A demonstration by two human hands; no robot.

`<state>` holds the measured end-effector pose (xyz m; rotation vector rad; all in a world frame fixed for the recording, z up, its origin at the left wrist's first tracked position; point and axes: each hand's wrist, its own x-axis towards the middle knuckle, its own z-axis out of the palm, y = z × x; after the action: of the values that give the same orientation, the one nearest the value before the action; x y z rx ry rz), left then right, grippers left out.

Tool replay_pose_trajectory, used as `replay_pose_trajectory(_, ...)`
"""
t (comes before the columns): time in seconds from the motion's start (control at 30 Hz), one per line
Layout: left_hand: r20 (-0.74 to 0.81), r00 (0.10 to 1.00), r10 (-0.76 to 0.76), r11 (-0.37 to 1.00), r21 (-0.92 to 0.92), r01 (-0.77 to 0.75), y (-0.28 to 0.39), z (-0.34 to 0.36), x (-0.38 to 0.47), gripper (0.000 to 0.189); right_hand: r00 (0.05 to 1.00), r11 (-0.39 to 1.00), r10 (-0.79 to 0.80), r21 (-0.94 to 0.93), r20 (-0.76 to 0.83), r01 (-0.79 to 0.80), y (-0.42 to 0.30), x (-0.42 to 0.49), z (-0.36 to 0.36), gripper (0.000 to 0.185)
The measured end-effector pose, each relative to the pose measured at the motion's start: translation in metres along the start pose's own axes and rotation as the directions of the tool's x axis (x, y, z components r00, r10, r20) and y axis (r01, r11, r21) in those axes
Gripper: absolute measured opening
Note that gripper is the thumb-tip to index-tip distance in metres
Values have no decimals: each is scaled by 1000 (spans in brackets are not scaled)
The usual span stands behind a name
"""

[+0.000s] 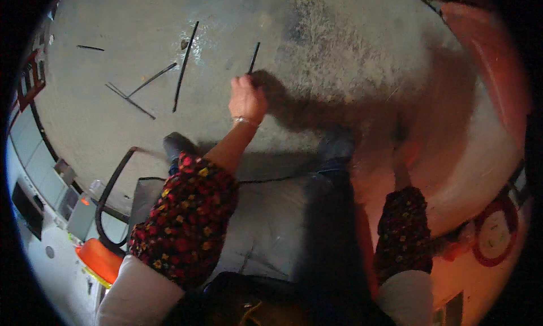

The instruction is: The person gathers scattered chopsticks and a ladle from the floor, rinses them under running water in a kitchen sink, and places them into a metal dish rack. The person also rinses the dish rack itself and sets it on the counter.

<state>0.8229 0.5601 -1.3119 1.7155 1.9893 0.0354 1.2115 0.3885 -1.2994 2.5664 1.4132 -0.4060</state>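
My left hand [247, 97] reaches over the grey floor, fingers closed around the lower end of a short dark rod [254, 57]. To its left lies a longer dark rod [186, 67]. Further left, thin dark rods [140, 108] and another rod [152, 80] meet at an angle, and a short dark piece [90, 48] lies alone. At the right, my right hand [403, 156] is blurred in reddish shadow below a floral sleeve; its fingers and anything in them cannot be made out.
My shoes [177, 144] rest on the floor near a grey panel [271, 224] between my legs. A black hose or cable [101, 207] curves at the left, by an orange plastic object [99, 260]. A red surface [479, 41] borders the upper right; a red ring-shaped object [477, 241] stands lower right.
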Motion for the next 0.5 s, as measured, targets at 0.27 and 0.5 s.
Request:
replay_pose_trajectory(0.27, 60, 974, 220, 975, -4, -221, -39, -13, 15, 21, 971, 980, -195, 4, -139, 197, -74, 97, -41, 19)
replay_pose_trajectory(0.5, -290, 956, 54, 999, 8, -54, -109, -93, 39, 25, 926, 925, -377, 25, -23, 378, -151, 361, -76, 35)
